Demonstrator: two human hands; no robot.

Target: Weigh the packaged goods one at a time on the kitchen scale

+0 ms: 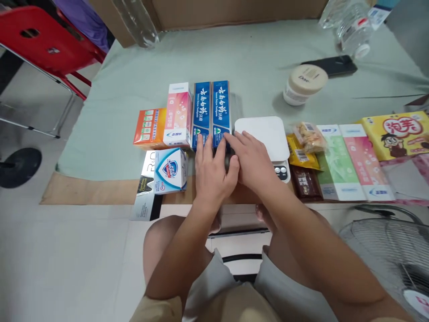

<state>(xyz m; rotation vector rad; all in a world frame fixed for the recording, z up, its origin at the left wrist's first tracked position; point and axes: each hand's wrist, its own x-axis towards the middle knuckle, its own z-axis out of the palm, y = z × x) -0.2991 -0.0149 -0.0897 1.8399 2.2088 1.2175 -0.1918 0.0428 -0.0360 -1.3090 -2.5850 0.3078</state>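
Two blue toothpaste boxes [201, 105] lie side by side at the middle of the table, lettering up. My left hand [212, 172] is open, its stretched fingers on the near ends of these boxes. My right hand [252, 158] is open too, fingers extended across the left edge of a white kitchen scale [264, 134], with fingertips by the right box's near corner. Left of the toothpaste stand a pink-and-white box [179, 112] and an orange box [150, 127]. Nearer me, a Safeguard soap box [170, 170] rests on a silver-and-black box [145, 197].
Right of the scale are snack packets [303, 154], a green-and-white box [340, 165] and a yellow snack box [398, 134]. Farther back sit a Dove jar [303, 85], a dark phone [338, 65] and a plastic bottle [355, 31]. A fan [385, 250] stands at lower right.
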